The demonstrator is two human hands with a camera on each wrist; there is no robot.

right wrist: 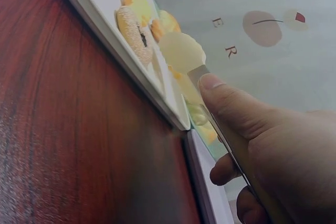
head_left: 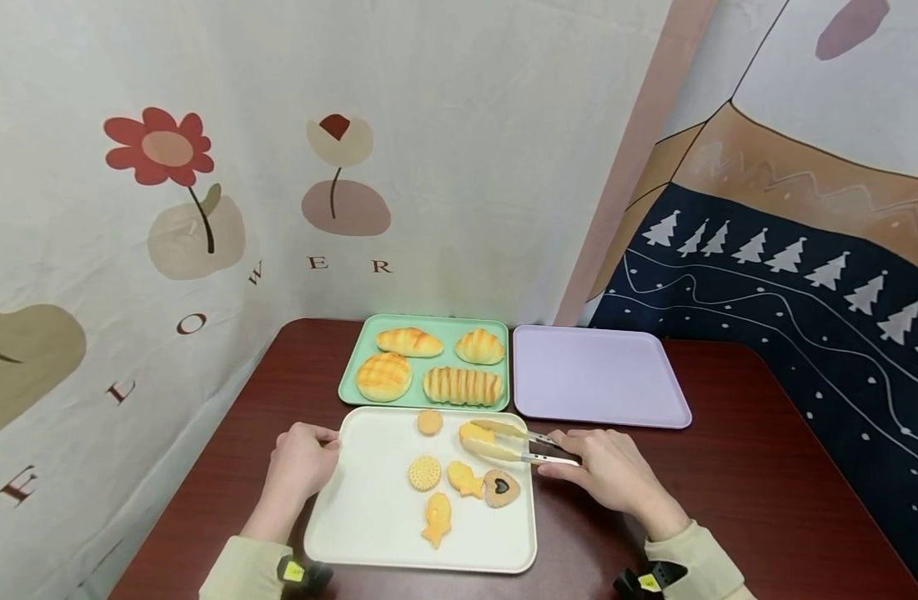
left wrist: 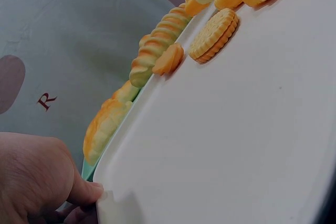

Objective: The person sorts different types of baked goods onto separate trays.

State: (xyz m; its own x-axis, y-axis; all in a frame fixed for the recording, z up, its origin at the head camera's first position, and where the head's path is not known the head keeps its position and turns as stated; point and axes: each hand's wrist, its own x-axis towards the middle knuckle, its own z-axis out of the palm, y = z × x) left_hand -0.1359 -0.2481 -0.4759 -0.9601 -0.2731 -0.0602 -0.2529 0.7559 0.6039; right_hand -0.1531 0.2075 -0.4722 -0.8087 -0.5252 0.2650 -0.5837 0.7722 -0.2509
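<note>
The tongs (head_left: pixel 520 442) are gripped by the right hand (head_left: pixel 607 472), their tips closed around a yellow pastry (head_left: pixel 477 433) (upper right of the white tray (head_left: pixel 368 508)). The tray's left rim is pinched by the left hand (head_left: pixel 301 461); gentle, even pressure should be kept.

Head view was evenly lit and sharp, with soft shadows and wide-angle bending at the edges. Both wrist views were dimmer, close parts blurred.
</note>
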